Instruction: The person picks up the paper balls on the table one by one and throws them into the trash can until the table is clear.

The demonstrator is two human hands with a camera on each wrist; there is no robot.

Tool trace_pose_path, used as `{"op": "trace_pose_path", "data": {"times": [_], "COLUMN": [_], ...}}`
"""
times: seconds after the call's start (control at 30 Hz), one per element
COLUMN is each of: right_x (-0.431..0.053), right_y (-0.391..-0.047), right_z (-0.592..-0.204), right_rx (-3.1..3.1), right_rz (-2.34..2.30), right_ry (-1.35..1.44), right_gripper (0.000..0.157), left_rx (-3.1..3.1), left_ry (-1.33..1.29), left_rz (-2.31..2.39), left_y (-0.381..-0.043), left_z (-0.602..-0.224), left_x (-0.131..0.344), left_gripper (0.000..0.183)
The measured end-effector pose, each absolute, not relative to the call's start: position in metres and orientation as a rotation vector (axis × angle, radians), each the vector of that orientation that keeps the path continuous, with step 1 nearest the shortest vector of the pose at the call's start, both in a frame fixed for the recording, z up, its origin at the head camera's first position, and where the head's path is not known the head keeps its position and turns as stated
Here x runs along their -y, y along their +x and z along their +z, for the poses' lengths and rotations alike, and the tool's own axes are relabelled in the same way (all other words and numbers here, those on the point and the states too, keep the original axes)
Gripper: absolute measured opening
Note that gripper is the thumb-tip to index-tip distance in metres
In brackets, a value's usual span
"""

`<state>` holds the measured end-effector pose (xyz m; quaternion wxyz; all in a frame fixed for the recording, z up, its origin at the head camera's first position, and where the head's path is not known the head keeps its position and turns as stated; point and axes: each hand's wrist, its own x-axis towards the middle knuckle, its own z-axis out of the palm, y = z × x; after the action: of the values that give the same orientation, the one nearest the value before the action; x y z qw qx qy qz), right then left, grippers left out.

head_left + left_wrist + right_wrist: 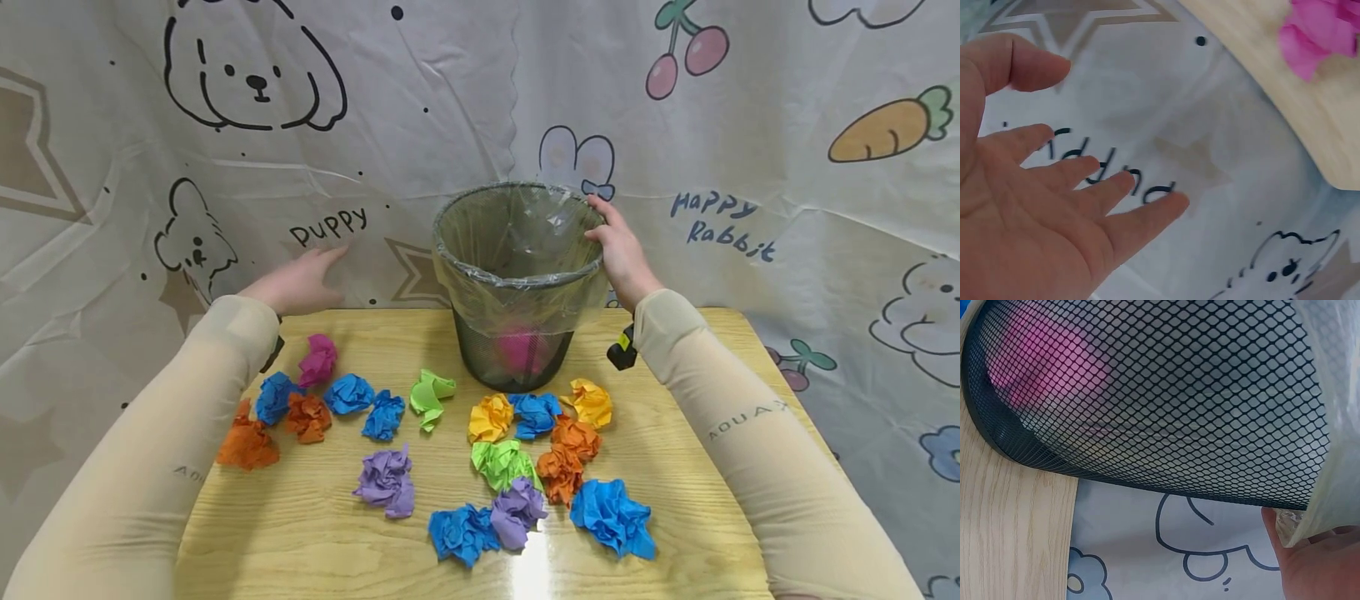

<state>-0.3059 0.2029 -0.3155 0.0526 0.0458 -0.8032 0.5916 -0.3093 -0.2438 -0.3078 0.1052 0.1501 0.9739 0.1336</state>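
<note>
A black mesh wastebasket (474, 342) stands at the back of the table, lined with a clear plastic bag (495, 304) folded over its rim. A pink crumpled paper ball (522, 348) shows through its lower wall. My right hand (624, 254) grips the rim on the right side; in the right wrist view part of that hand (1322, 565) is behind the liner. Fingers spread, my left hand (300, 282) hovers past the table's back left edge and touches nothing. The nearest thing below it is a magenta paper ball (318, 359).
Several crumpled paper balls lie in front of the basket, among them a large blue one (613, 517), a purple one (386, 482), a green one (431, 398) and an orange one (247, 440). A patterned curtain (420, 100) hangs behind the wooden table (300, 533).
</note>
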Motion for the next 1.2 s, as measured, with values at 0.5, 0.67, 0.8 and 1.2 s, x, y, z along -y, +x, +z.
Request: {"op": "trace_pose_path", "data": {"times": [0.5, 0.67, 0.8, 1.2], "right_x": [-0.203, -0.203, -0.203, -0.203], "right_y": [-0.309, -0.308, -0.308, -0.306], "right_z": [-0.319, -0.319, -0.318, -0.317], "right_rx": [2.427, 2.421, 2.413, 2.440], "right_rz": [1.793, 1.798, 1.798, 1.784], "right_ry": [0.167, 0.166, 0.160, 0.143], "right_gripper": [0.063, 0.063, 0.063, 0.063], "left_rx": [-2.650, -2.625, -2.636, -2.655], "left_ry": [0.375, 0.343, 0.317, 0.267], "left_rz": [0.423, 0.448, 0.408, 0.378], "left_y": [-0.292, -0.288, -0.289, -0.299], "left_z": [-0.375, -0.392, -0.401, -0.433], "left_x": [0.279, 0.284, 0.285, 0.293], "left_gripper": [0.093, 0.104, 0.103, 0.107]}}
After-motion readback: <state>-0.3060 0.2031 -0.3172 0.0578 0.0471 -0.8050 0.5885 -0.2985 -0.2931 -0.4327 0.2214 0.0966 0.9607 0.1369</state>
